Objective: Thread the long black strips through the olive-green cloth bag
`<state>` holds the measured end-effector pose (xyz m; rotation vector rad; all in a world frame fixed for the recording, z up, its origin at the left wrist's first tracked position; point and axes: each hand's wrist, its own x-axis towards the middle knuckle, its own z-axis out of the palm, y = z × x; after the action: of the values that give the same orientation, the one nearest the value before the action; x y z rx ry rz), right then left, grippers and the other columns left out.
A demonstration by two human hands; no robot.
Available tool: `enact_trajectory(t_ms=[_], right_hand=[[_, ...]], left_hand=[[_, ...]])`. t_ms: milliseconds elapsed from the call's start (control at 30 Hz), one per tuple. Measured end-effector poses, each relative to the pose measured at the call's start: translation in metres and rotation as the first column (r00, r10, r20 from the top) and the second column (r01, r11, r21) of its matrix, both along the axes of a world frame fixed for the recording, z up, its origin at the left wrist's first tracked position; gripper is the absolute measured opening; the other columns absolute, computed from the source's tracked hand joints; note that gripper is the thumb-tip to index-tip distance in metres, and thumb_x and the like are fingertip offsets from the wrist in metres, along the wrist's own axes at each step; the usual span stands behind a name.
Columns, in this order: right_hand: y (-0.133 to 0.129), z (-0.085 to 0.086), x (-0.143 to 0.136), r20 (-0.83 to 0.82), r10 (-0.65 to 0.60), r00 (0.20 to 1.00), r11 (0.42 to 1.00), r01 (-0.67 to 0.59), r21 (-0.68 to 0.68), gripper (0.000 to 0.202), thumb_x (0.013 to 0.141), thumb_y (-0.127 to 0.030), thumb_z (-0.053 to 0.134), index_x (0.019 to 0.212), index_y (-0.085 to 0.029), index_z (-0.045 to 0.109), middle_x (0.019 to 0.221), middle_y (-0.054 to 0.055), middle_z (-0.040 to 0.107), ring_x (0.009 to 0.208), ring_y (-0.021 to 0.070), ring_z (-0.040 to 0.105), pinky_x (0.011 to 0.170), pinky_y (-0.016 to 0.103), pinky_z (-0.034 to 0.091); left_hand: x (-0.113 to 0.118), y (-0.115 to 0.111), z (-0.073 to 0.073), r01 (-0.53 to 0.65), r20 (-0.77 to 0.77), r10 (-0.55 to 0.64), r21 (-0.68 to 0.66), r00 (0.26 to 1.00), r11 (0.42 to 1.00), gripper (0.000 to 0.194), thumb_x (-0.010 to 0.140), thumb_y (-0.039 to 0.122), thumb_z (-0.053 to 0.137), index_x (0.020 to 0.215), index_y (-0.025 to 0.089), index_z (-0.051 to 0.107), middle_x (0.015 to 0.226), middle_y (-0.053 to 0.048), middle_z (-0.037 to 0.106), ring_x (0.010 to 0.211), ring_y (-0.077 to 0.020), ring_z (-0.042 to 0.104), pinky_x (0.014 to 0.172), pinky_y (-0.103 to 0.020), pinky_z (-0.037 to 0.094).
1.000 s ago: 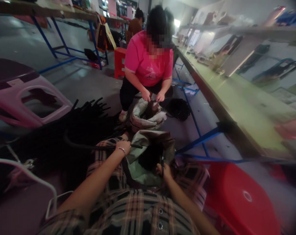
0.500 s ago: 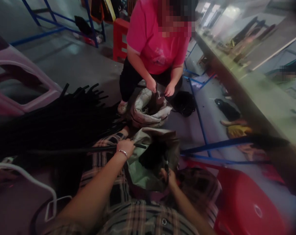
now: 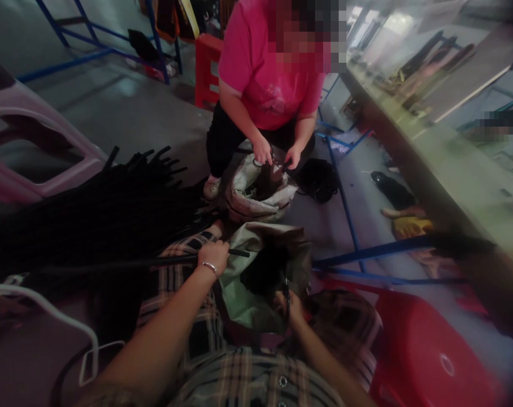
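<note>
My left hand (image 3: 213,255) is closed around a long black tube (image 3: 239,253), whose short end sticks out to the right over an open sack (image 3: 243,314). The tube's other end runs back to the left. Low over the sack's right side, my right hand (image 3: 291,308) grips a pair of scissors (image 3: 287,289) with dark handles, the blades pointing away from me and hard to see. Inside the sack lies a black heap (image 3: 265,268), its pieces too dark to tell apart. A big pile of black tubes (image 3: 112,206) spreads to my left.
Across from me a seated person in a pink shirt (image 3: 265,85) works with scissors over a whitish sack (image 3: 256,209). A red stool (image 3: 426,345) stands at my right, a pink plastic chair (image 3: 48,135) at far left. A long table (image 3: 443,152) on blue legs runs along the right.
My left hand has shifted slightly left with the tube. My right hand and scissors have moved a little left. The other person's hands have moved slightly, showing their scissors more clearly.
</note>
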<state>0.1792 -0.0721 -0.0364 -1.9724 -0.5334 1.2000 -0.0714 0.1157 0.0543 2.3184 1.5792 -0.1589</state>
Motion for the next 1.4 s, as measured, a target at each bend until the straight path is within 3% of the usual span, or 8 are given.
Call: enact_trajectory(t_ms=[200, 433, 567, 933, 1167, 1400], right_hand=[[0.002, 0.001, -0.006, -0.063, 0.051, 0.997, 0.991, -0.043, 0.126, 0.058, 0.053, -0.066, 0.073, 0.077, -0.016, 0.055, 0.061, 0.001, 0.062, 0.042, 0.0099, 0.05, 0.04, 0.022, 0.036], [0.003, 0.025, -0.011, -0.124, 0.11, 0.986, 0.962, -0.074, 0.262, 0.058, 0.057, -0.067, 0.072, 0.078, -0.015, 0.055, 0.062, 0.001, 0.061, 0.044, 0.0088, 0.05, 0.041, 0.021, 0.036], [0.002, 0.041, -0.011, -0.138, 0.121, 0.983, 0.96, -0.081, 0.267, 0.058, 0.058, -0.067, 0.071, 0.078, -0.015, 0.055, 0.064, 0.003, 0.062, 0.047, 0.0104, 0.053, 0.043, 0.021, 0.039], [-0.006, 0.05, -0.008, -0.239, 0.251, 0.938, 0.956, -0.201, 0.216, 0.054, 0.069, -0.063, 0.066, 0.091, -0.014, 0.06, 0.076, 0.006, 0.064, 0.059, 0.0143, 0.059, 0.052, 0.025, 0.046], [-0.01, 0.053, -0.006, -0.176, 0.463, 0.869, 0.876, -0.418, 0.242, 0.059, 0.072, -0.07, 0.058, 0.093, -0.015, 0.063, 0.084, 0.006, 0.065, 0.064, 0.0151, 0.061, 0.059, 0.027, 0.047], [-0.005, 0.042, -0.006, -0.183, 0.476, 0.86, 0.872, -0.435, 0.224, 0.067, 0.068, -0.074, 0.058, 0.098, -0.014, 0.062, 0.085, 0.007, 0.065, 0.065, 0.016, 0.061, 0.063, 0.03, 0.05]], left_hand=[[0.006, -0.018, 0.003, -0.041, -0.029, 0.041, 0.009, 0.999, 0.999, 0.024, 0.086, 0.021, 0.046, 0.103, 0.014, 0.061, 0.104, -0.016, 0.063, 0.099, -0.0278, 0.062, 0.082, -0.039, 0.046], [0.018, -0.041, 0.046, -0.06, 0.037, 0.06, 0.008, 0.998, 0.998, 0.028, 0.089, 0.031, 0.046, 0.112, 0.018, 0.056, 0.107, -0.012, 0.065, 0.097, -0.024, 0.063, 0.079, -0.034, 0.046], [0.025, -0.054, 0.059, -0.04, 0.103, 0.036, 0.034, 0.994, 0.999, 0.037, 0.092, 0.045, 0.038, 0.108, 0.021, 0.062, 0.104, -0.01, 0.066, 0.097, -0.0229, 0.063, 0.079, -0.032, 0.046], [0.048, -0.074, 0.053, -0.118, 0.221, 0.114, 0.005, 0.969, 0.993, 0.032, 0.087, 0.036, 0.046, 0.107, 0.02, 0.065, 0.102, -0.007, 0.07, 0.094, -0.021, 0.064, 0.076, -0.028, 0.046], [0.058, -0.089, 0.045, -0.027, 0.312, 0.026, 0.0, 0.95, 1.0, 0.032, 0.087, 0.032, 0.047, 0.112, 0.026, 0.066, 0.11, -0.003, 0.069, 0.1, -0.019, 0.062, 0.083, -0.026, 0.045], [0.058, -0.1, 0.038, 0.005, 0.314, 0.007, -0.04, 0.949, 0.999, 0.031, 0.083, 0.028, 0.05, 0.109, 0.025, 0.067, 0.109, -0.003, 0.069, 0.1, -0.0194, 0.061, 0.085, -0.027, 0.046]])
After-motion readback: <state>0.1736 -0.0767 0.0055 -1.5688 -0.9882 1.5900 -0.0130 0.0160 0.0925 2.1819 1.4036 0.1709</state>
